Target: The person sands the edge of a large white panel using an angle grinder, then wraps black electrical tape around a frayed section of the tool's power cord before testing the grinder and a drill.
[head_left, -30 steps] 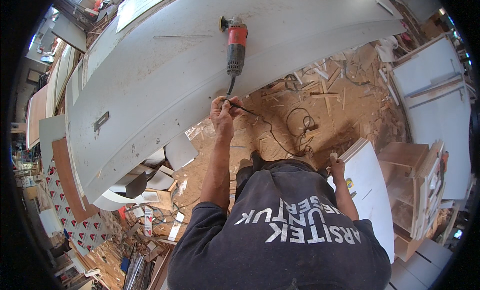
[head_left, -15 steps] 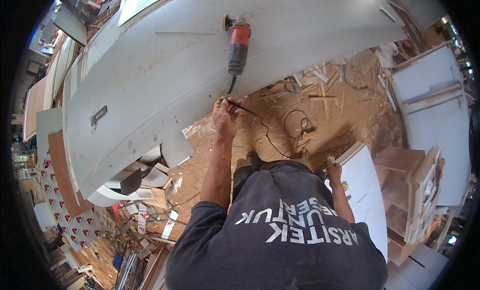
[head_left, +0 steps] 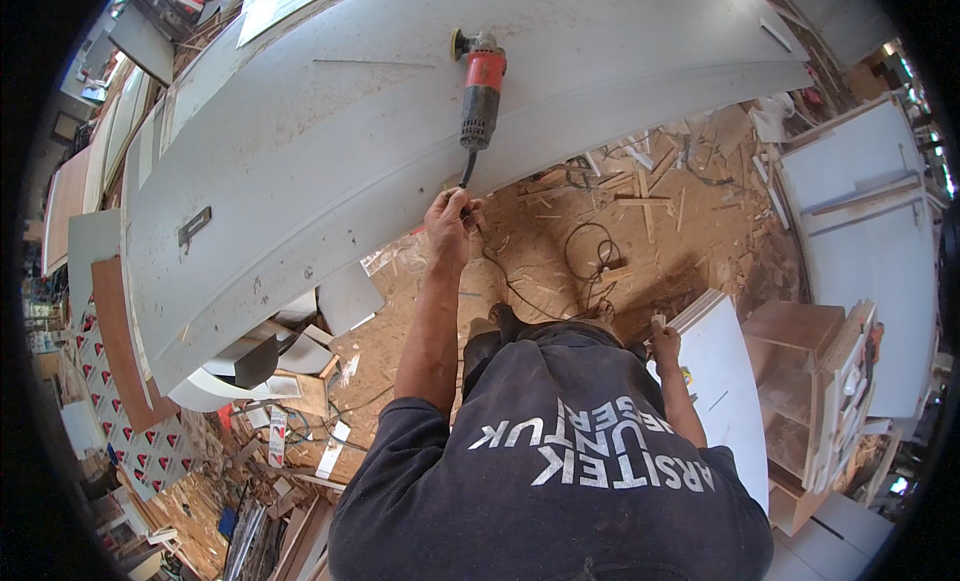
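Note:
An angle grinder (head_left: pixel 483 89) with a red and dark grey body lies on the large pale grey panel (head_left: pixel 340 141), its disc end pointing away from me. At the panel's near edge, my left hand (head_left: pixel 448 226) is closed around the grinder's black power cord (head_left: pixel 469 169), just below where it leaves the tool. The cord hangs from my fingers down toward the floor. My right hand (head_left: pixel 665 343) is low on the right, beside the corner of a white board (head_left: pixel 722 381). Its fingers are curled, with something small and light at their tips that I cannot make out.
Wood scraps (head_left: pixel 648 196) and a loop of black cable (head_left: pixel 590 251) litter the brown floor. An open wooden cabinet (head_left: pixel 790 366) stands at right, near a white panel (head_left: pixel 865 241). Offcuts (head_left: pixel 300 356) are piled under the grey panel at left. A flat metal piece (head_left: pixel 196 226) lies on it.
My left hand has moved slightly up along the cord, closer to the grinder, and its fingers have closed more around it. The grinder stays on the panel. My right hand has barely moved.

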`<state>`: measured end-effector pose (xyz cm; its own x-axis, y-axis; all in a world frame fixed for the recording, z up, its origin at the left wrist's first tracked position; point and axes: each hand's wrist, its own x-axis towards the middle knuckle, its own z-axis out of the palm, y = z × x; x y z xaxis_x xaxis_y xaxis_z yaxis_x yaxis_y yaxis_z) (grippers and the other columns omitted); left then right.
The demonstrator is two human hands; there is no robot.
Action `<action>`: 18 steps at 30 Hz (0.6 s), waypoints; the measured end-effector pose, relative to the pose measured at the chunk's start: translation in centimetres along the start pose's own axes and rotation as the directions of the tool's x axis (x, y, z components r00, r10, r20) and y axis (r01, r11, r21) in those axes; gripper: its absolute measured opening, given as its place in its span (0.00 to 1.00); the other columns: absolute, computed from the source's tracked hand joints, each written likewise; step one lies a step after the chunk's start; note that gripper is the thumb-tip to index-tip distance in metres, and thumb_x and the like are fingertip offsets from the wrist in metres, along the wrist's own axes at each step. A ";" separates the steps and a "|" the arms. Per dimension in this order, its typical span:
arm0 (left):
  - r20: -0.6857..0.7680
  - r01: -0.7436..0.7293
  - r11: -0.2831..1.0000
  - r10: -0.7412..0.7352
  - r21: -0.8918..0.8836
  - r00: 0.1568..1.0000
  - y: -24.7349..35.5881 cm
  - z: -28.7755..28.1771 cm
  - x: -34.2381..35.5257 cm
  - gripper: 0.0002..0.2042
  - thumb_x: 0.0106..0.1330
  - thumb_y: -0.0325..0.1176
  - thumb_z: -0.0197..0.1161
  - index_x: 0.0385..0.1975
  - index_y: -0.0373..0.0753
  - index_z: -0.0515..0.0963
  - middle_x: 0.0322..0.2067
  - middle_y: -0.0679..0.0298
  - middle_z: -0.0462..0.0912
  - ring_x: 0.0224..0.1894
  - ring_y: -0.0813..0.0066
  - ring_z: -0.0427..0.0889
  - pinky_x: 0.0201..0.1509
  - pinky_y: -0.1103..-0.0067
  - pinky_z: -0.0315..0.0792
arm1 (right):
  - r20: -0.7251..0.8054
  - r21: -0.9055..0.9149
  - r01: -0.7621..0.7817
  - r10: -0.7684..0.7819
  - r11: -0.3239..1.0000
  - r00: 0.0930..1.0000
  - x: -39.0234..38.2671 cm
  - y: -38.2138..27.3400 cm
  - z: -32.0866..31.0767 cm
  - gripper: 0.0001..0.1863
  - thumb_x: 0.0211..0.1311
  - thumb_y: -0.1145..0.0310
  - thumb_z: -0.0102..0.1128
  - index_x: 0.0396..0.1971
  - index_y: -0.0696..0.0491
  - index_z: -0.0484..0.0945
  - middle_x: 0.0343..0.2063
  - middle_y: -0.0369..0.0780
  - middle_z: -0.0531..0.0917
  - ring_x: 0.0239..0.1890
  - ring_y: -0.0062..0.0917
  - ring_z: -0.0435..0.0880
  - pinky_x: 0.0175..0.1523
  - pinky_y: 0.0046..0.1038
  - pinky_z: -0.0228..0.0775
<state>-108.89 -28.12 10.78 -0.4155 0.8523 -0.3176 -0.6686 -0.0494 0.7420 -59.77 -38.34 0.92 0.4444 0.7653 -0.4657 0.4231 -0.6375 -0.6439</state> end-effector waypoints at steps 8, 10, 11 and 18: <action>-0.048 -0.129 0.992 0.129 0.010 0.991 -0.6 0.5 -0.2 0.02 0.69 0.27 0.61 0.35 0.37 0.76 0.26 0.65 0.79 0.32 0.73 0.84 0.26 0.81 0.76 | 0.025 0.018 -0.056 0.056 0.998 0.998 -0.2 0.0 -0.1 0.22 0.63 0.53 0.62 0.31 0.61 0.79 0.20 0.41 0.80 0.17 0.24 0.78 0.21 0.27 0.70; -0.048 -0.145 0.989 0.147 0.040 0.988 0.0 1.0 -0.7 0.02 0.68 0.27 0.61 0.35 0.37 0.76 0.26 0.64 0.80 0.32 0.73 0.84 0.28 0.81 0.76 | 0.012 -0.009 -0.050 0.050 0.999 0.999 0.0 0.2 -0.1 0.22 0.64 0.53 0.62 0.31 0.61 0.78 0.20 0.40 0.79 0.16 0.23 0.77 0.20 0.27 0.69; -0.054 -0.161 0.986 0.163 0.050 0.985 -0.1 0.9 -0.7 0.03 0.68 0.27 0.61 0.36 0.36 0.76 0.27 0.64 0.80 0.33 0.74 0.84 0.28 0.81 0.76 | 0.008 -0.024 -0.045 0.045 0.999 0.999 0.1 0.3 -0.1 0.22 0.64 0.53 0.62 0.31 0.61 0.78 0.20 0.40 0.79 0.15 0.23 0.76 0.20 0.27 0.69; -0.123 -0.197 0.977 0.206 0.084 0.971 0.1 1.9 -1.6 0.05 0.69 0.28 0.62 0.38 0.34 0.76 0.33 0.62 0.81 0.35 0.75 0.83 0.30 0.81 0.78 | 0.004 -0.065 -0.014 0.015 0.998 1.000 1.1 1.7 -0.1 0.21 0.64 0.54 0.61 0.32 0.62 0.78 0.21 0.40 0.79 0.18 0.23 0.78 0.21 0.26 0.70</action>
<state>-107.13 -28.54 12.54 -0.6172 0.7531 -0.2278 -0.5193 -0.1723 0.8371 -58.45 -38.54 -0.61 0.4476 0.7562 -0.4772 0.4670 -0.6528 -0.5965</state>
